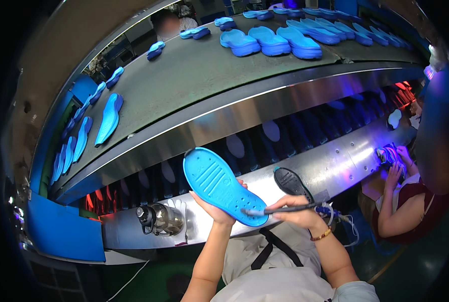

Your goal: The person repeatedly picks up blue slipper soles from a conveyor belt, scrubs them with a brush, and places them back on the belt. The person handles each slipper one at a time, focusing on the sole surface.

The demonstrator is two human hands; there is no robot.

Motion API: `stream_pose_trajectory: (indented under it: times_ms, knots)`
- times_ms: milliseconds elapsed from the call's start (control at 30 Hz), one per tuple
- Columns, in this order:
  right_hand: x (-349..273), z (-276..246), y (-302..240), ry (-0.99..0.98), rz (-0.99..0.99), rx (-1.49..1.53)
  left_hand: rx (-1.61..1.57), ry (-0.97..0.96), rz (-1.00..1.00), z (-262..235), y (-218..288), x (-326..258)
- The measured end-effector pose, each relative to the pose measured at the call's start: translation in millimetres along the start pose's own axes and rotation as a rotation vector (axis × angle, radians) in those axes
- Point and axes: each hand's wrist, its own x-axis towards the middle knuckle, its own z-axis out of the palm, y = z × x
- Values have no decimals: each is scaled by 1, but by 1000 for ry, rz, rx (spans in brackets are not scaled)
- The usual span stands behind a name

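**Factory line, blue sole under the brush**

Curved steel conveyor housing at a shoe line, violet and red light glowing from the lower tunnel. Held just above that ledge and in front of the chest: a bright blue sole, ribbed underside up, heel end cradled from below in the left hand, fingers curled around its edge. Looks light and rubbery, likely foam: somewhat flexible, not fragile, probably bending at the toe if gripped only by one end. Best taken as now, under the heel and waist, palm supporting. Right hand clenched around a thin brush, its pale tip touching the sole's heel area. Black sole lying on the ledge just beside the right hand. Clear bottle with a black cap resting on its side on the same ledge, left of the hands; contents impossible to tell. Upper belt carrying many more blue soles, singly and in rows. At far right, a seated co-worker's hands on a multicoloured shoe part under the violet lamp.
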Motion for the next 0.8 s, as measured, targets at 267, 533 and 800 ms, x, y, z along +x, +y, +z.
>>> stream_pose_trajectory:
  times_ms: [267, 533, 800]
  knots:
    - [-1, 2, 12, 19, 71, 243, 39, 47, -32, -1, 0, -4]
    - [-10, 11, 23, 58, 96, 364, -20, 51, -78, 1, 5, -15]
    - [-15, 49, 8, 186, 129, 834, -55, -112, -68, 7, -8, -49]
